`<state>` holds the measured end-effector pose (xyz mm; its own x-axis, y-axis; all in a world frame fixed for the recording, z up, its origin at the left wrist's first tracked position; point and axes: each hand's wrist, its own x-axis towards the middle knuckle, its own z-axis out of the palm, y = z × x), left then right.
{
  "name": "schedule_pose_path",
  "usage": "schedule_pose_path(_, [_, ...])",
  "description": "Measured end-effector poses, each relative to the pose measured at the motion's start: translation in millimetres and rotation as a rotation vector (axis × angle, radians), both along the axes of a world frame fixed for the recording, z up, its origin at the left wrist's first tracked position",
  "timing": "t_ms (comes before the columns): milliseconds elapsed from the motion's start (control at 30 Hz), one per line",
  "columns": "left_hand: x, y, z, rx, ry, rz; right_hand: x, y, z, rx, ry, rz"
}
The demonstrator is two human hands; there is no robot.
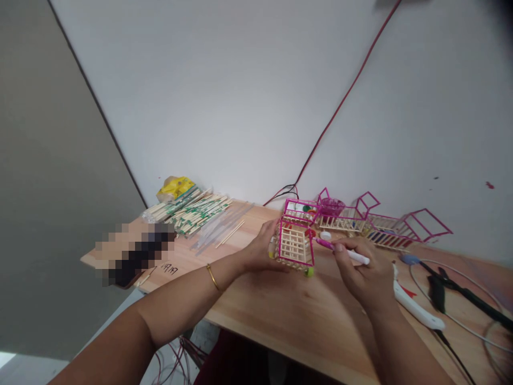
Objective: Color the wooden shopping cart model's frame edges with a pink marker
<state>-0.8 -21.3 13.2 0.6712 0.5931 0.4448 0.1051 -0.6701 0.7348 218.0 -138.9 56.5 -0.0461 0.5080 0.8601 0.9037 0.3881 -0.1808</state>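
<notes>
left hand [262, 247] clasps cart [295, 244]; right hand [359, 270] pinches pen [325, 244] just right of it. steady bracing, light strokes advised.

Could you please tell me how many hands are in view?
2: the left hand holds a pink-edged stick basket; the right hand holds a pink-and-white pen.

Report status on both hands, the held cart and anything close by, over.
Left hand holding pink-edged stick cart. Right hand gripping pink-and-white pen, tip near cart's edge, contact unclear. Similar carts behind; white tool off to the right.
</notes>
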Motion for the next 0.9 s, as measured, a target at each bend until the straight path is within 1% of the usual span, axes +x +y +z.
schedule_pose_path(133, [-0.9,4.3,-6.8,-0.078,-0.004,0.006,-0.4,0.3,0.3,-0.033,0.013,0.029])
schedule_pose_path(333, [-0.5,1.4,-3.6,-0.037,-0.045,-0.017,-4.3,-3.7,6.1,-0.070,0.023,0.132])
schedule_pose_path(533, [-0.5,0.6,-2.9,-0.023,-0.072,-0.020,-4.3,-5.6,7.6,-0.070,0.083,0.049])
schedule_pose_path(767, [-1.4,1.2,-2.3,-0.059,-0.043,-0.023,-0.9,-6.3,7.2,-0.095,0.075,0.113])
schedule_pose_path(900, [-1.2,2.9,-3.4,-0.070,-0.037,-0.026,-0.1,-5.0,5.7,-0.099,0.089,0.070])
